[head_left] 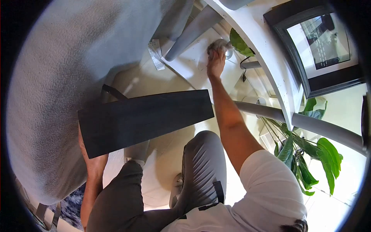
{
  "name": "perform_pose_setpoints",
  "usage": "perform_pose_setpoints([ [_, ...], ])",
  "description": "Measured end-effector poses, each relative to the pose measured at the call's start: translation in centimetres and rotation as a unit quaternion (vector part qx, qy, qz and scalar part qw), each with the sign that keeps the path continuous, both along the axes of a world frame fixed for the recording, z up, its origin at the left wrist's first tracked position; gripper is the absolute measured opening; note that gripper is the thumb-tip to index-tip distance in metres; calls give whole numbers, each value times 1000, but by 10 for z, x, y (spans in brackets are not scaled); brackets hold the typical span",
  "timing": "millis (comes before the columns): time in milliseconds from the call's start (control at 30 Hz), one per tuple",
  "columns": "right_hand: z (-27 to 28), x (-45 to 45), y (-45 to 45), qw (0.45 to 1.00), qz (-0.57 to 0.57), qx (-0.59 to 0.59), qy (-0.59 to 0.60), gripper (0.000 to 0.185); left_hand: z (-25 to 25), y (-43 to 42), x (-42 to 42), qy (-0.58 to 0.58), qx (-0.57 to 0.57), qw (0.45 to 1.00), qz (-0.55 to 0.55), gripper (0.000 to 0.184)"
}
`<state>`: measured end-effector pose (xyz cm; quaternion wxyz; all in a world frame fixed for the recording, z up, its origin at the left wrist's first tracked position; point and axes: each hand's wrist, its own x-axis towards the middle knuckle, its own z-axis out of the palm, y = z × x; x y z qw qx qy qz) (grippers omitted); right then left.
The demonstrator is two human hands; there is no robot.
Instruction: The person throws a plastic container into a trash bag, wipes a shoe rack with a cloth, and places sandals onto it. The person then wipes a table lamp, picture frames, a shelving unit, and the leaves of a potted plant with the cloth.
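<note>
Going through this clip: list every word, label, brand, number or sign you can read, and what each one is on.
Readable text: none.
White paper strip: faint marks that may be print, too small and blurred to read.
Framed picture: small pale marks; I cannot tell whether they are writing.
Dark board: no lettering visible on the side shown.

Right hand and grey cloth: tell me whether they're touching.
Touching. The head view shows the right hand with its fingers laid over the crumpled grey cloth, no gap between them.
</note>
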<state>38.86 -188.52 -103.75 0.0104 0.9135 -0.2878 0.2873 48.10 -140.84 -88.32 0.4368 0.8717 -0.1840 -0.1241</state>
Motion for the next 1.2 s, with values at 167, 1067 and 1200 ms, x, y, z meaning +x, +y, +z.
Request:
perform_pose_setpoints([
  [167,-21,-5,-20,930,-275,147,-192,40,0,8,4,56,94,994,-24,42],
  [1067,-17,43,65,956,288,55,29,47,-40,51,-1,74,18,996,43,37],
  [1200,-13,20,94,952,266,148,34,48,-23,34,0,57,-11,998,23,36],
])
